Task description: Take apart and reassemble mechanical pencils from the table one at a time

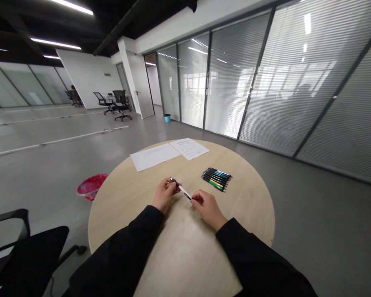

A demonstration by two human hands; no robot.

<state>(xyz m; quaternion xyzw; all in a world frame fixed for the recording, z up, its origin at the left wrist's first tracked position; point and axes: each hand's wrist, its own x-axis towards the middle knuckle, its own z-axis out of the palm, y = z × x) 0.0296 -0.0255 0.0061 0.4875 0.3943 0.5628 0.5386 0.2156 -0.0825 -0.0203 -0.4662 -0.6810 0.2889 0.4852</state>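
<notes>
A black and white pen point(184, 192) is held slantwise above the round wooden table point(117, 206), between both hands. My left hand point(165, 193) pinches its upper end near the tip. The fingers of my right hand point(207, 206) close on its lower end. To the right, beyond my right hand, several pens point(216, 179) lie side by side in a neat row; most are black, with some green, yellow and blue parts.
Two sheets lie at the table's far side: a mostly blank paper point(154, 156) and a printed page point(190, 148). A red bin point(91, 185) stands on the floor at left, with a black chair point(27, 255) closer to me. Glass partitions point(228, 78) run behind.
</notes>
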